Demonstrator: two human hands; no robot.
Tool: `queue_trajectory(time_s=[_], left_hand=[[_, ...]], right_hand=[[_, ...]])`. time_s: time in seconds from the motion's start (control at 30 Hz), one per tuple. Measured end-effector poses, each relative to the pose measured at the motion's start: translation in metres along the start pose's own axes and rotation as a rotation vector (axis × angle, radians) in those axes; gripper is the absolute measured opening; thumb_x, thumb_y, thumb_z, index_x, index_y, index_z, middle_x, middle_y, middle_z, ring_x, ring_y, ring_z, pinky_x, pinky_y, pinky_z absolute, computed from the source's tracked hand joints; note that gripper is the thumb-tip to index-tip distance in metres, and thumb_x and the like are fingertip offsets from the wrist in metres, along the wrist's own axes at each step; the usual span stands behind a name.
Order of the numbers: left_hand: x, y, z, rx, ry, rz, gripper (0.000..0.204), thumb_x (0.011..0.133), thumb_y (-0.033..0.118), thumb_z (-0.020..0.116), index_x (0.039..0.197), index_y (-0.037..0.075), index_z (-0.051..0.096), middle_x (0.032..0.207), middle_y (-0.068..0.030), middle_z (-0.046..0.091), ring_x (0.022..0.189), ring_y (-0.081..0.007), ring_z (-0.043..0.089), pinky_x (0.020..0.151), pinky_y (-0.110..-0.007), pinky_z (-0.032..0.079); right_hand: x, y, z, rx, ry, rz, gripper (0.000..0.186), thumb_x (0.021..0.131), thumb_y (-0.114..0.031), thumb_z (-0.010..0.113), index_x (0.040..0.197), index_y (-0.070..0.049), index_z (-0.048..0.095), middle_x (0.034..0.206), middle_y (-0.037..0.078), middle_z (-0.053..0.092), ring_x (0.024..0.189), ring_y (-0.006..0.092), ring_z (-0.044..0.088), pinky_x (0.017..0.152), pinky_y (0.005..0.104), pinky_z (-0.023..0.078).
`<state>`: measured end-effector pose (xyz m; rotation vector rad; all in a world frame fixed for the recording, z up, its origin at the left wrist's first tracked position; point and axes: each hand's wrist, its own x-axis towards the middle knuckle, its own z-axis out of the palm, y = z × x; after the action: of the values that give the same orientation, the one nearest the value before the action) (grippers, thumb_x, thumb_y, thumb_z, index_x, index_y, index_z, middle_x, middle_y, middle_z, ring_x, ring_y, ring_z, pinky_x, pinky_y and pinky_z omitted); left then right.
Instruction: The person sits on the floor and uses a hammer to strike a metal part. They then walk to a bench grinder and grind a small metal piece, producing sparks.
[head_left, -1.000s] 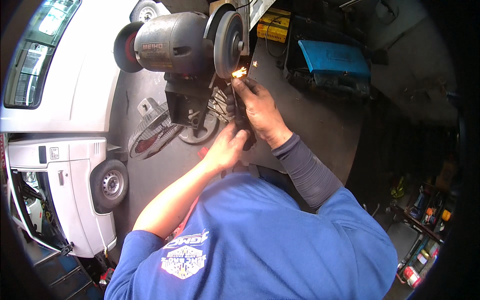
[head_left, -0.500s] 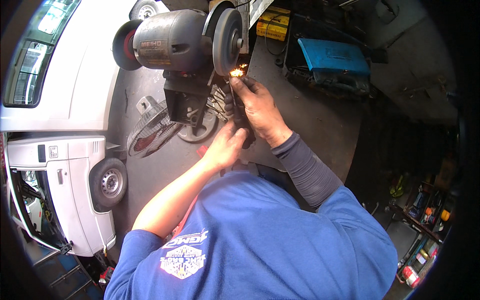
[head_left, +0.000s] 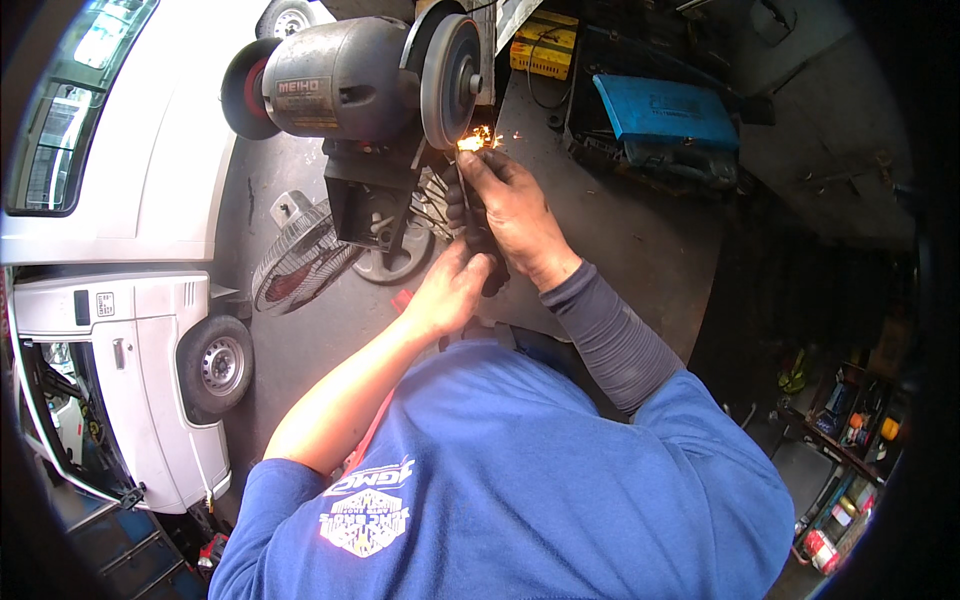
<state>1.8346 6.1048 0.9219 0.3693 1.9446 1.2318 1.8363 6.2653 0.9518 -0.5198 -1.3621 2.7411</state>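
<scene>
I have the thin piece (head_left: 461, 178) with its upper end at the lower edge of the grey wheel (head_left: 450, 85), where bright sparks (head_left: 480, 138) spray out to the right. From there it runs down the view between the two hands. Its full shape I cannot make out from here, since fingers and shadow cover much of it. My right hand (head_left: 515, 215) pinches it near the top, thumb laid along it just below the sparks, the other fingers curled dark beneath. My left hand (head_left: 450, 290) is closed on its lower end, just below and beside the right, though its fingertips are hidden from me.

The wheel sits on the right end of the grinder (head_left: 335, 80); a darker disc (head_left: 248, 90) is on the left end. Beneath is a black stand (head_left: 370, 190), with a fan (head_left: 300, 255) lying on the floor (head_left: 340, 330) to its left. Right of the wheel I see a yellow box (head_left: 543, 45) and, farther over, a blue case (head_left: 665, 110). A grey sleeve (head_left: 615, 340) covers the right forearm, running into the blue shirt (head_left: 530, 470). At far left stands a white van (head_left: 150, 380); at lower right, a rack (head_left: 815, 425) holds bottles.
</scene>
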Motion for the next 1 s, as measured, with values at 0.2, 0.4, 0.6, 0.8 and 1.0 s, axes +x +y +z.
queue_trajectory(time_s=[0.2, 0.4, 0.6, 0.8, 1.0], left_hand=[[0.0016, -0.0012, -0.0012, 0.011, -0.011, 0.028, 0.048, 0.104, 0.026, 0.050, 0.144, 0.000, 0.053, 0.127, -0.0212, 0.069, 0.120, -0.0317, 0.066, 0.105, -0.042, 0.050], [0.0014, 0.0021, -0.0020, 0.002, -0.007, 0.032, 0.048, 0.104, 0.028, 0.051, 0.143, 0.000, 0.055, 0.126, -0.0206, 0.069, 0.119, -0.0307, 0.066, 0.105, -0.042, 0.050], [0.0003, 0.0036, -0.0024, 0.001, -0.012, 0.006, 0.047, 0.103, 0.027, 0.050, 0.142, 0.000, 0.055, 0.124, -0.0197, 0.070, 0.118, -0.0290, 0.067, 0.104, -0.041, 0.051], [0.0019, -0.0042, -0.0004, -0.054, -0.006, 0.034, 0.047, 0.103, 0.027, 0.050, 0.141, 0.000, 0.055, 0.122, -0.0192, 0.070, 0.113, -0.0276, 0.067, 0.101, -0.041, 0.052], [-0.0018, -0.0028, -0.0010, -0.047, -0.008, 0.001, 0.046, 0.103, 0.026, 0.051, 0.140, 0.000, 0.055, 0.119, -0.0184, 0.071, 0.111, -0.0267, 0.068, 0.099, -0.040, 0.053]], right_hand=[[0.0029, 0.0015, -0.0007, -0.036, 0.037, -0.022, 0.029, 0.112, -0.030, 0.063, 0.113, -0.001, 0.066, 0.088, 0.001, 0.067, 0.074, 0.0097, 0.063, 0.070, 0.0278, 0.057], [0.0035, 0.0026, -0.0006, 0.015, 0.033, -0.004, 0.031, 0.111, -0.030, 0.063, 0.115, 0.000, 0.067, 0.087, 0.002, 0.067, 0.073, 0.0096, 0.063, 0.068, 0.0278, 0.057], [0.0051, 0.0025, -0.0001, -0.027, 0.044, -0.036, 0.030, 0.111, -0.030, 0.063, 0.114, 0.000, 0.066, 0.087, 0.001, 0.067, 0.072, 0.0097, 0.062, 0.068, 0.0266, 0.056], [0.0020, 0.0032, 0.0011, -0.014, 0.030, -0.032, 0.028, 0.112, -0.029, 0.063, 0.113, -0.001, 0.067, 0.088, 0.001, 0.067, 0.073, 0.0090, 0.063, 0.069, 0.0269, 0.056], [0.0001, 0.0017, 0.0014, -0.004, 0.011, -0.012, 0.027, 0.112, -0.029, 0.062, 0.112, -0.002, 0.067, 0.088, 0.002, 0.068, 0.074, 0.0100, 0.065, 0.071, 0.0276, 0.058]])
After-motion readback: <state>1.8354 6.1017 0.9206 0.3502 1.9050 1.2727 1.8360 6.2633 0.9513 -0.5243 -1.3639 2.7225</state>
